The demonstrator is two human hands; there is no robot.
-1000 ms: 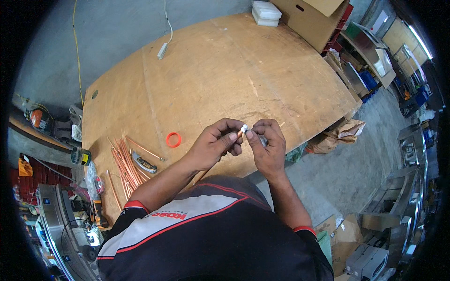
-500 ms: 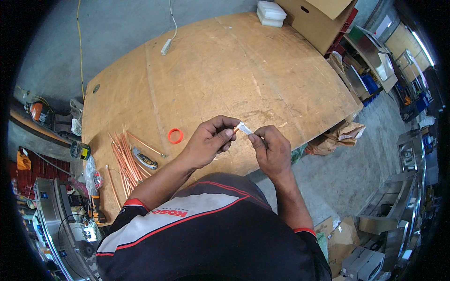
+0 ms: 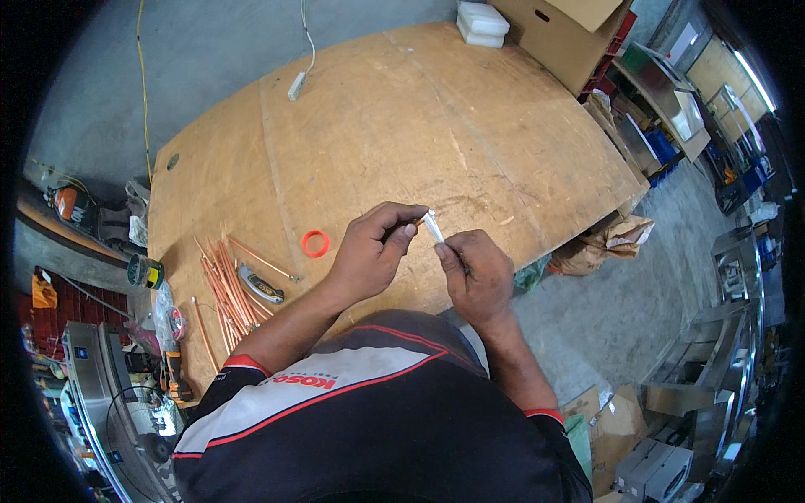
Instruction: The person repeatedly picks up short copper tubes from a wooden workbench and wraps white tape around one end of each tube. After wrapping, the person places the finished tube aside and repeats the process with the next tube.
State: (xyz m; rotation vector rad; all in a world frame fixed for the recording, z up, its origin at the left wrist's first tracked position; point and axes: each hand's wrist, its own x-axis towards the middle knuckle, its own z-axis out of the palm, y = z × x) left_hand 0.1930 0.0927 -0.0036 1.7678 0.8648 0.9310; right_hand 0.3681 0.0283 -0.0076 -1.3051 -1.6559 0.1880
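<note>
My left hand (image 3: 374, 250) pinches a short copper tube (image 3: 420, 222) between thumb and forefinger; most of the tube is hidden by the fingers. A strip of thin white tape (image 3: 433, 228) runs from the tube's end to my right hand (image 3: 479, 272), whose thumb and curled forefinger grip its other end. Both hands are held over the near edge of the wooden table. Left of them lies a red plastic ring (image 3: 315, 243). Beyond my left forearm rest a bundle of copper tubes (image 3: 225, 285) and a utility knife (image 3: 261, 284).
The wooden table (image 3: 360, 126) bears a white plastic box (image 3: 482, 23) and a cardboard box (image 3: 558, 38) at the far right. A white power socket (image 3: 297, 85) lies near the wall. At the left edge are a dark green tin (image 3: 145, 271) and an orange-handled tool (image 3: 176, 377).
My right hand has moved slightly left and down. The white tape now hangs steeper and looks narrower between the hands. My left hand has shifted only a little.
</note>
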